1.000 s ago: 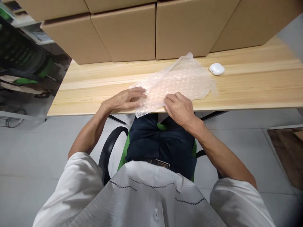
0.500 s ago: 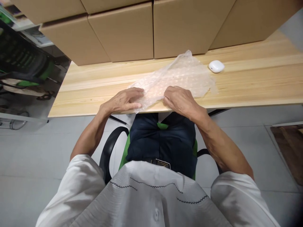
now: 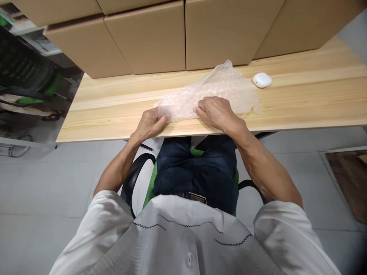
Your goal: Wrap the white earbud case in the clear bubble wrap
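A sheet of clear bubble wrap (image 3: pixel 226 88) lies crumpled on the light wooden table (image 3: pixel 114 99), its peak pointing toward the boxes. At its left end, my left hand (image 3: pixel 151 121) pinches the near corner, the thumb on top and the fingers tucked beneath the film. My right hand (image 3: pixel 215 110) is closed on the wrap's near edge, around its middle, with the fingers curled. Right of the wrap sits a small white rounded case (image 3: pixel 262 80), touched by neither hand.
Several cardboard boxes (image 3: pixel 146 42) are stacked along the table's back edge. My legs and a green and black chair (image 3: pixel 134 179) are below the front edge. Another chair (image 3: pixel 25 65) stands at the far left, near shelves.
The near left corner of the wrap has been folded up, away from me. My left hand has closed on it from an open pose. My right hand has moved slightly away from me.
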Demonstrator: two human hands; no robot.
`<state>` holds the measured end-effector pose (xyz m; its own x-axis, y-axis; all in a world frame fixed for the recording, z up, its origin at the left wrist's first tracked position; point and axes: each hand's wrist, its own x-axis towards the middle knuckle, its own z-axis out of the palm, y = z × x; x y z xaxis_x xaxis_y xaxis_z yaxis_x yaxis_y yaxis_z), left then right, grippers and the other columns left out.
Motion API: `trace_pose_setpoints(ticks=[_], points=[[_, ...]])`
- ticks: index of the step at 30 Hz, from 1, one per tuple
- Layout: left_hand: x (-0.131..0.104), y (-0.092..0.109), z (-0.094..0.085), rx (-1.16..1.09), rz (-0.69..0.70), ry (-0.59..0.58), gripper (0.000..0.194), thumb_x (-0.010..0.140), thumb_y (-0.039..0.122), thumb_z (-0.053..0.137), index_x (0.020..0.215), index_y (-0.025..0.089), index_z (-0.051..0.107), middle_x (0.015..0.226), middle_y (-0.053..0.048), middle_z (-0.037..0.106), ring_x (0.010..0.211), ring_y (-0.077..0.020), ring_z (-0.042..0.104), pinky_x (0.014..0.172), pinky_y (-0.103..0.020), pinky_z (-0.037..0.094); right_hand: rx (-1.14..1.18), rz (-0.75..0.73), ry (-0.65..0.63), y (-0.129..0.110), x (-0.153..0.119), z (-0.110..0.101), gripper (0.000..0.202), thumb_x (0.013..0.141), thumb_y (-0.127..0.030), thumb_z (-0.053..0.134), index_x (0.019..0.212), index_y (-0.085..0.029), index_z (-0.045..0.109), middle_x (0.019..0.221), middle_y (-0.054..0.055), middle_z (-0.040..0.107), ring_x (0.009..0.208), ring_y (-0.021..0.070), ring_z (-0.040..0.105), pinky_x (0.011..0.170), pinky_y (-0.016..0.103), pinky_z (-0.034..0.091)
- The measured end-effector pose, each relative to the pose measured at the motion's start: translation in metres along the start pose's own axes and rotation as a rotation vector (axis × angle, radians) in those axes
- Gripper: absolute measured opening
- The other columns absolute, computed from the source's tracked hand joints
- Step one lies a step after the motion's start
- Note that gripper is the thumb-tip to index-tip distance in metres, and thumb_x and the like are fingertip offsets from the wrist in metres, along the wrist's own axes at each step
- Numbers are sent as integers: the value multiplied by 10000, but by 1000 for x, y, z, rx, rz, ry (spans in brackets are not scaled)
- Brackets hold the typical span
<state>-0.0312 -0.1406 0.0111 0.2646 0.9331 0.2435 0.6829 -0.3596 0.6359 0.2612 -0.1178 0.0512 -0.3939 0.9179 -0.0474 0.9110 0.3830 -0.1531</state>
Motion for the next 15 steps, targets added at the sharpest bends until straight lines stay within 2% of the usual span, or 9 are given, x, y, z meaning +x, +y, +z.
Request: trace_pose_setpoints(ticks=[3, 7, 11, 15], points=[[0, 2, 5, -16, -5, 17, 453, 981, 414, 668, 666, 254, 384, 707, -10, 512, 690, -164, 500, 638, -339, 418, 2, 50, 37, 1, 7, 8, 481, 1185, -336, 473, 1260, -103, 887, 1328, 266, 862, 1162, 406, 772, 931, 465, 526], [3, 8, 5, 20, 11, 20, 355, 902, 260, 663, 650, 250, 413, 772, -17, 552, 721, -174, 529, 704, -370, 467, 30, 66, 90, 1, 14, 18, 513, 1206, -384, 483, 1335, -72, 869, 1332, 316, 850, 1199, 448, 789, 994, 525, 546], [6, 10, 5, 48, -6, 38, 378, 882, 190, 692, 637, 252, 411, 755, -5, 539, 721, -175, 517, 718, -374, 478, 59, 65, 158, 4, 19, 28, 591, 1223, -480, 464, 1378, -65, 855, 1279, 323, 858, 1205, 446, 784, 1011, 532, 559], [6, 7, 4, 68, -1, 48, 353, 868, 194, 699, 669, 260, 415, 744, 2, 516, 721, -175, 493, 728, -372, 463, 23, 109, 141, 6, 23, 30, 559, 1226, -404, 449, 1343, -56, 870, 1302, 318, 859, 1222, 450, 793, 1016, 542, 579]])
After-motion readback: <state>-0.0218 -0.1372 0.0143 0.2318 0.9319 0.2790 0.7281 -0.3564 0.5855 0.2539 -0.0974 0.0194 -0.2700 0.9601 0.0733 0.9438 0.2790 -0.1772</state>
